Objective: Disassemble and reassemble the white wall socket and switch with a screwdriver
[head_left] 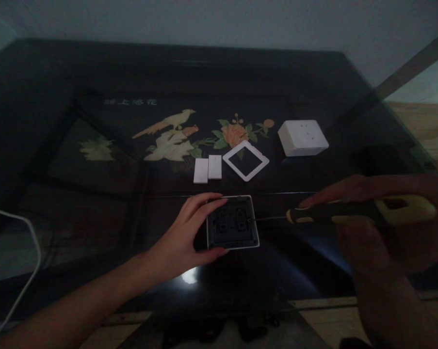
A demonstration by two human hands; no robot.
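Observation:
My left hand [195,225] grips a square wall switch [231,237] by its left side, fingers over the top edge and thumb along the bottom edge. The switch has a white rim and a black inside with two small fittings. In my right hand [393,228] is a screwdriver [331,213] with a black and yellow handle, held level. Its thin shaft points left, and the tip meets the right inner edge of the switch. Just beyond lie two white rocker plates [201,171], side by side, and a white square frame [230,167] turned cornerwise.
A white socket box [302,138] stands at the back right of the dark glossy table [240,72]. The tabletop bears a bird and flower picture [168,145]. A white cable [37,242] hangs along the left side. A pale wall rises behind the table.

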